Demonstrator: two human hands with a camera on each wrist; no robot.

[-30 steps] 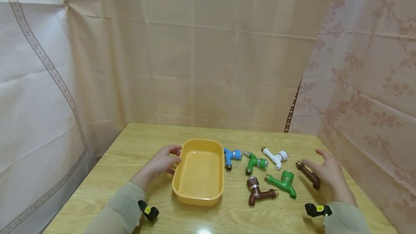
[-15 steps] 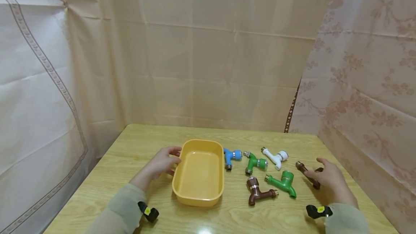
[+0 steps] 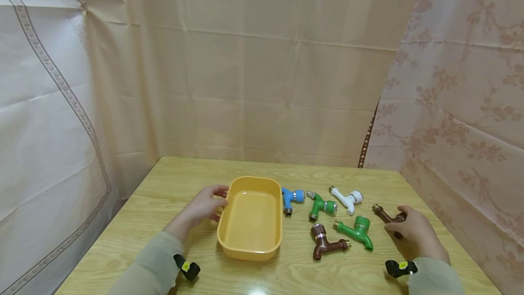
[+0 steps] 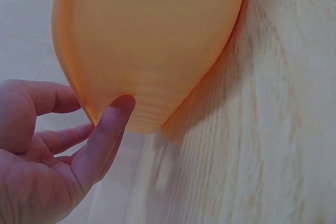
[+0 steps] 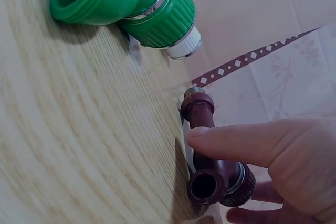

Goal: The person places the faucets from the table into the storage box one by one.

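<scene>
My left hand [image 3: 206,203] is at the left side of a yellow plastic basin [image 3: 249,251], fingertips right at its rim. In the left wrist view the thumb [image 4: 107,129] lies against the basin's outer wall, the other fingers loosely bent by the edge. My right hand [image 3: 417,229] grips a dark brown tap [image 3: 384,214] lying at the table's right. The right wrist view has the thumb [image 5: 226,142] across the tap's body and the other fingers around its ribbed knob, partly hidden.
Left of the held tap lie a green tap [image 3: 358,232], another brown tap [image 3: 325,242], a white tap [image 3: 348,198], a second green tap [image 3: 321,206] and a blue tap [image 3: 292,196] by the basin. Cloth curtains [image 3: 266,81] surround the wooden table [image 3: 184,167].
My right hand has come down and closed around the brown tap, its thumb shifting from the threaded end toward the body. The left hand and basin have stayed put.
</scene>
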